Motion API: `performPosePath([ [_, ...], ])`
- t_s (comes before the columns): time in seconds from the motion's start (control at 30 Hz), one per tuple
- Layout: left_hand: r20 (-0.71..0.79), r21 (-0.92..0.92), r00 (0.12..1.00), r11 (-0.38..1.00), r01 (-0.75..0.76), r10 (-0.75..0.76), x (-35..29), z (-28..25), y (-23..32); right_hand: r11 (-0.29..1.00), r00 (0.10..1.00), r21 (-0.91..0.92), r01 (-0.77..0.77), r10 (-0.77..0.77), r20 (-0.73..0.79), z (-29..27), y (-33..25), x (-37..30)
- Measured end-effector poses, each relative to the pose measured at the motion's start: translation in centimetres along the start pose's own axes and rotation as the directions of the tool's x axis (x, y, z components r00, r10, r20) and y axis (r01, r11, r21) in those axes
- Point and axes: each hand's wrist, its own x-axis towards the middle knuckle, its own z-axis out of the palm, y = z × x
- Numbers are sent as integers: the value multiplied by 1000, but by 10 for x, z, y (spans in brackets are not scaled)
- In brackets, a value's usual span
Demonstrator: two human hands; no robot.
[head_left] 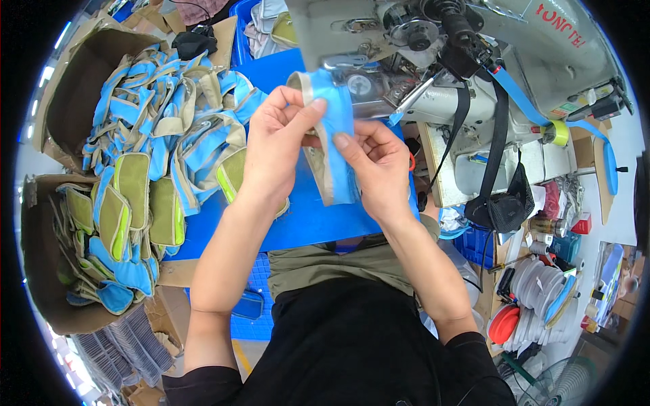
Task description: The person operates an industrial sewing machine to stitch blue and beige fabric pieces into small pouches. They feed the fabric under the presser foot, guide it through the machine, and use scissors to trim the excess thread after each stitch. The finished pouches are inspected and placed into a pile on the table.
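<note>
Between my hands is a blue and beige fabric strip (336, 139), upright in front of the sewing machine (552, 51). My left hand (281, 139) pinches its left edge, the thumb pressed on the blue side near the top. Lower on the right edge, my right hand (376, 159) grips it with thumb and bent fingers. Behind the strip, the sewing machine's needle area is partly hidden. A heap of similar blue and beige fabric pieces (139, 108) lies to my left, with green-faced pads (132, 189) nearer to me.
Cardboard boxes (64, 78) stand along the left side. The blue work surface (233, 230) runs under my hands. Blue webbing (518, 98) passes through a yellow roll (558, 133) on the machine. Several spools (535, 284) and a green fan (562, 382) are at right.
</note>
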Motion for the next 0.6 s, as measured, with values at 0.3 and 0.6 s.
performPosePath([
  [0.3, 14, 56, 999, 998, 35, -36, -1, 4, 11, 994, 996, 56, -89, 88, 7, -6, -8, 0],
  [0.6, -9, 26, 999, 999, 44, -44, 0, 5, 16, 980, 989, 132, -146, 144, 28, -2, -15, 0],
])
